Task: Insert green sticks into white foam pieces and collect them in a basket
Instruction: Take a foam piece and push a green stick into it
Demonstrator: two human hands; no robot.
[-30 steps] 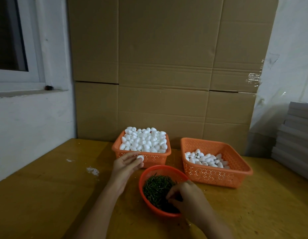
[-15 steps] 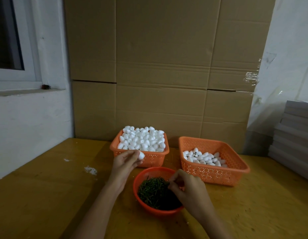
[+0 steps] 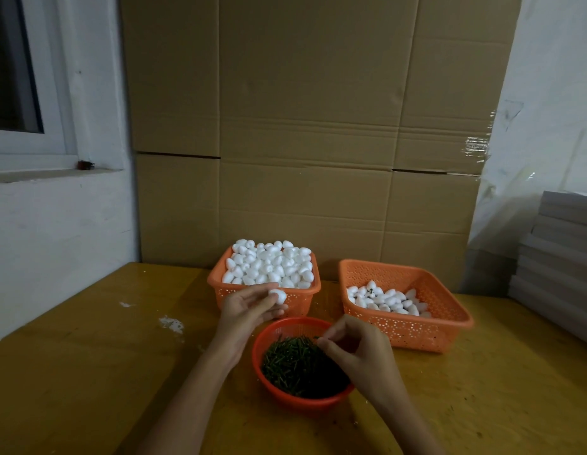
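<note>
My left hand (image 3: 249, 310) holds one white foam piece (image 3: 278, 295) between thumb and fingertips, just in front of the full orange basket (image 3: 216, 284) of plain foam pieces. My right hand (image 3: 357, 349) hovers over the round orange bowl (image 3: 269, 330) of green sticks (image 3: 292, 362), with its fingertips pinched on a single green stick (image 3: 317, 338) at the bowl's far side. A second orange basket (image 3: 449, 310) to the right holds a thin layer of foam pieces, at least one showing a green stick.
Everything stands on a yellow wooden table (image 3: 88, 372) with white crumbs (image 3: 170, 323) at the left. Cardboard sheets (image 3: 302, 126) close off the back. A white wall with a window ledge (image 3: 55, 172) runs along the left. Grey stacked boards (image 3: 561, 264) rise at the right.
My right hand has lifted out of the sticks with its fingertips pinched. My left hand with the foam piece has stayed by the full basket.
</note>
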